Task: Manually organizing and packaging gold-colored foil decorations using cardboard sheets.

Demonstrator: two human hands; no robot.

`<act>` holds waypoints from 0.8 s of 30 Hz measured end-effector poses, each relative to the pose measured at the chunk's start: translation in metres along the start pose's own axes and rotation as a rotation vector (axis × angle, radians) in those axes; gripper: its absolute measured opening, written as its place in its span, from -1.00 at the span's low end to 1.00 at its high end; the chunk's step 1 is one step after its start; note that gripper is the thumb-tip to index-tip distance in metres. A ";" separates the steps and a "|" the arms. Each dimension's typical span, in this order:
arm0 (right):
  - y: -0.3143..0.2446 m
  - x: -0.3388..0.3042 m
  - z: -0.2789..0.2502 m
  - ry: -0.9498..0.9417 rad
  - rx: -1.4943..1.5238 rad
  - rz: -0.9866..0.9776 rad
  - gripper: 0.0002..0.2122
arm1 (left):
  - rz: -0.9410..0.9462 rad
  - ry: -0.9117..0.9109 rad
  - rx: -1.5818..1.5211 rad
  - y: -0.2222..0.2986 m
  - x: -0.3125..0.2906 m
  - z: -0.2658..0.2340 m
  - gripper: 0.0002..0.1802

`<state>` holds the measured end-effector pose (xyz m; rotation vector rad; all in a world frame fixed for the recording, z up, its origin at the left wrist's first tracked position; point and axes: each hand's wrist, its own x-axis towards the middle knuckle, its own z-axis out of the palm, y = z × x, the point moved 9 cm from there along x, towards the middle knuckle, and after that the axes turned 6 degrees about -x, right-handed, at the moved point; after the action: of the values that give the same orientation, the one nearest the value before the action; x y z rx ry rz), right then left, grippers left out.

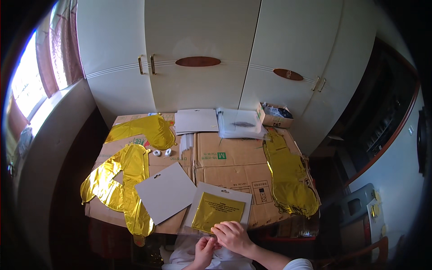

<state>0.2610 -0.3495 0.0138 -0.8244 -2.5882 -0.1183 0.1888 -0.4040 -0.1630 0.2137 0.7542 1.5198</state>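
At the table's near edge lies a clear plastic bag (186, 230) with a white hang-hole card (241, 194) in it. On the card rests a folded gold foil balloon (218, 212) with dark print. My right hand (233, 236) is closed at the bag's near end, its fingertips by the lower edge of the folded foil. Just left of it and lower, my left hand (205, 251) is pinched on the bag's near end; the fingers hide exactly what lies between them. Another white card (165, 192) lies tilted to the left, partly over a gold number-four foil balloon (135, 180).
More gold foil balloons lie at the far left (144, 130) and in a pile at right (288, 175). Along the back are stacked white cards (196, 121), clear bags (240, 123), a small box (275, 116), white straws (186, 143) and two white ribbon rolls (168, 152). Cardboard (225, 159) covers the table.
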 end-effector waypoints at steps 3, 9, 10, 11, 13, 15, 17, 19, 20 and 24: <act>0.000 0.000 -0.001 0.007 0.002 0.021 -0.72 | -0.005 -0.026 0.000 0.000 0.001 0.001 -0.86; 0.001 -0.001 -0.003 0.030 0.033 0.048 -0.72 | -0.028 0.019 0.014 0.001 -0.003 0.006 -0.86; 0.001 -0.001 -0.005 0.043 0.047 0.056 -0.72 | -0.031 0.028 0.016 0.002 -0.003 0.006 -0.87; 0.001 -0.002 -0.006 0.056 0.061 0.065 -0.72 | -0.034 0.037 0.018 0.002 -0.004 0.007 -0.87; 0.001 -0.005 -0.007 0.065 0.057 0.062 -0.75 | -0.042 0.039 0.019 0.004 -0.004 0.009 -0.86; 0.004 -0.011 -0.004 0.064 0.054 0.062 -0.76 | -0.048 0.027 0.018 0.006 -0.004 0.013 -0.86; 0.006 -0.019 0.003 0.051 0.052 0.066 -0.75 | -0.044 0.022 0.041 0.007 -0.004 0.013 -0.87; 0.007 -0.022 0.004 0.054 0.053 0.074 -0.75 | -0.041 0.013 0.054 0.007 -0.002 0.012 -0.88; 0.008 -0.023 0.005 0.055 0.053 0.078 -0.75 | -0.040 0.007 0.055 0.006 -0.002 0.012 -0.88; 0.009 -0.023 0.005 0.066 0.044 0.085 -0.75 | -0.034 0.013 0.037 0.005 0.000 0.008 -0.88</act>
<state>0.2814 -0.3539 -0.0007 -0.8975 -2.4808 -0.0619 0.1898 -0.4012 -0.1537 0.2178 0.7925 1.4770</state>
